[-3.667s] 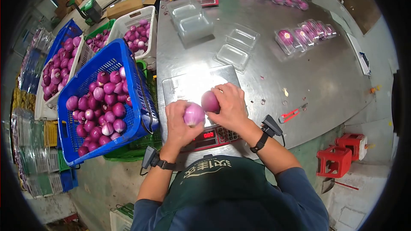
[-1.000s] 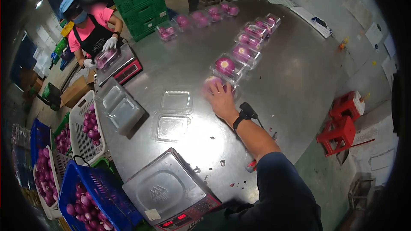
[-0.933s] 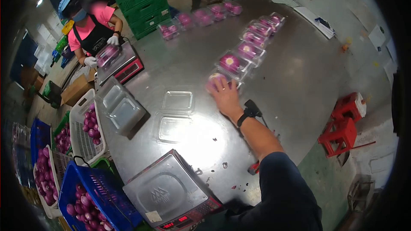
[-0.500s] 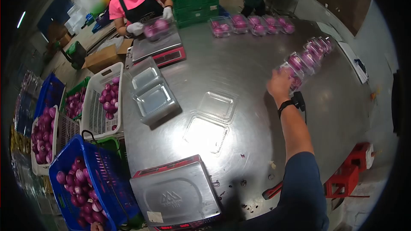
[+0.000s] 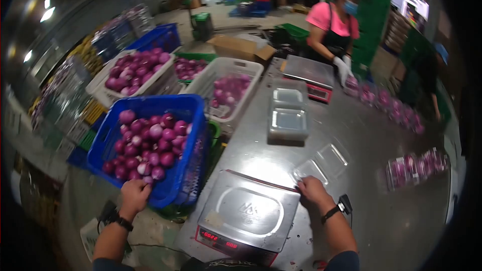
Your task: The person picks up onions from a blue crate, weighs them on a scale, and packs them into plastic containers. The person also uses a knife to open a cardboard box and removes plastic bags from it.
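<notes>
My left hand is at the near rim of a blue basket full of red onions. Its fingers curl inward beside an onion; what they hold, if anything, is hidden. On the steel table, my right hand pinches the near edge of an open clear plastic clamshell container. Between my hands is a scale with a metal plate and lit red digits. Stacked clear containers stand beyond it.
Crates of onions, one white and another white, stand beyond the blue basket. Filled packs line the right side of the table. A gloved co-worker stands behind a second scale, touching packs.
The view has swung left towards the baskets. My right hand has left the filled packs and come to the open clamshell container. The co-worker's pack has moved from the far scale to the row.
</notes>
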{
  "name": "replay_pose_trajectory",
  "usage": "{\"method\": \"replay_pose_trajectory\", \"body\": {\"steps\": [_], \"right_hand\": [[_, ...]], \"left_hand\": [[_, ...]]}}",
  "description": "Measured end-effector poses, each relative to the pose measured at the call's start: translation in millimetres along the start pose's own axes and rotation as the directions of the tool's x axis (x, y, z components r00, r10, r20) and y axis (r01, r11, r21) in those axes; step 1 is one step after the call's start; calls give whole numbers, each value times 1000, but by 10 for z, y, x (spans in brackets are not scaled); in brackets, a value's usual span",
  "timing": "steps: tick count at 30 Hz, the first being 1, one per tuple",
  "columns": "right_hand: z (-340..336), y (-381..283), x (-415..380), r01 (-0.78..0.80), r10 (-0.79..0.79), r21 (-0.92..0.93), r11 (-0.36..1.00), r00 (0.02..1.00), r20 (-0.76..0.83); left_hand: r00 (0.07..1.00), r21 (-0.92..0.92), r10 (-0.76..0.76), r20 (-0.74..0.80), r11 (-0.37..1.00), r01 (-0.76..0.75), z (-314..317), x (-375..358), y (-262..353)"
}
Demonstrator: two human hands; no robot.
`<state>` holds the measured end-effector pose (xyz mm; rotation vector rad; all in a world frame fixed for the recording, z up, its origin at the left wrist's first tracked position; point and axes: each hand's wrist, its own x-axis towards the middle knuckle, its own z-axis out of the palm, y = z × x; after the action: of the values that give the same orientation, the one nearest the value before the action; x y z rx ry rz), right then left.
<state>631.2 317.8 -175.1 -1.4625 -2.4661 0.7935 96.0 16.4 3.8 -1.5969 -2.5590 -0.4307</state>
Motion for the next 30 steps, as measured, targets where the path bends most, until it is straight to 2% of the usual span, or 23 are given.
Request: {"method": "replay_pose_trajectory", "body": {"steps": [1, 3, 6, 10, 11, 12, 14, 16, 17, 18, 20, 21, 22, 24, 25, 28, 30], "right_hand": [[42, 13, -5, -17, 13, -99, 995, 999, -42], [34, 24, -65, 40, -74, -177, 983, 980, -187], [126, 196, -46, -50, -38, -301, 952, 960, -278], [148, 222, -65, -28, -64, -279, 960, 947, -316], [126, 195, -72, -77, -16, -276, 958, 947, -321], [108, 177, -126, -134, 39, -277, 951, 946, -322], [39, 137, -197, -121, 17, -293, 948, 942, -334], [-34, 40, -175, 10, -127, -225, 974, 849, -513], [-144, -145, -224, 116, -241, -260, 959, 819, -521], [-242, -413, -308, 118, -244, -265, 957, 825, -510], [-366, -1078, -530, 233, -321, -229, 945, 798, -510], [-357, -1370, -666, 271, -304, -139, 953, 833, -463], [-334, -1573, -785, 314, -361, -186, 931, 866, -346], [-129, -1977, -981, 480, -490, -114, 870, 818, -299], [-83, -2193, -1093, 474, -483, -89, 876, 859, -170], [226, -2529, -1290, 433, -431, -125, 893, 901, 43], [343, -2689, -1331, 394, -389, -71, 916, 918, 73]], "left_hand": [[1000, -18, 1, -16, 1000, -1, -28, -6, 30], [1000, -19, 6, -15, 1000, -6, -26, -8, -1], [999, 11, -34, -13, 999, 34, -5, -2, -52], [1000, 20, -6, -11, 1000, 6, -35, -2, -35], [998, -5, 9, -67, 1000, -9, -14, -22, -44], [999, -20, -10, -48, 1000, 9, -13, -24, -47], [1000, -15, -16, -20, 1000, 16, 7, -29, -63], [1000, -18, -12, -28, 1000, 12, 11, -32, -64], [999, -11, 12, -46, 1000, -12, 8, -36, -69], [999, -16, 3, -39, 1000, -3, 14, -45, -81], [994, -26, 55, -90, 998, -58, 24, -41, -97], [998, -19, 42, -47, 999, -43, -48, -27, -55], [998, -25, 35, -43, 999, -36, -66, -22, -53], [997, 26, 25, 74, 999, -27, -75, -14, -80], [997, 18, 23, 79, 1000, -24, -69, -7, -77], [994, -30, 81, 68, 996, -79, -46, 2, -136], [990, -47, 117, 80, 992, -114, -80, 33, -186]]}}
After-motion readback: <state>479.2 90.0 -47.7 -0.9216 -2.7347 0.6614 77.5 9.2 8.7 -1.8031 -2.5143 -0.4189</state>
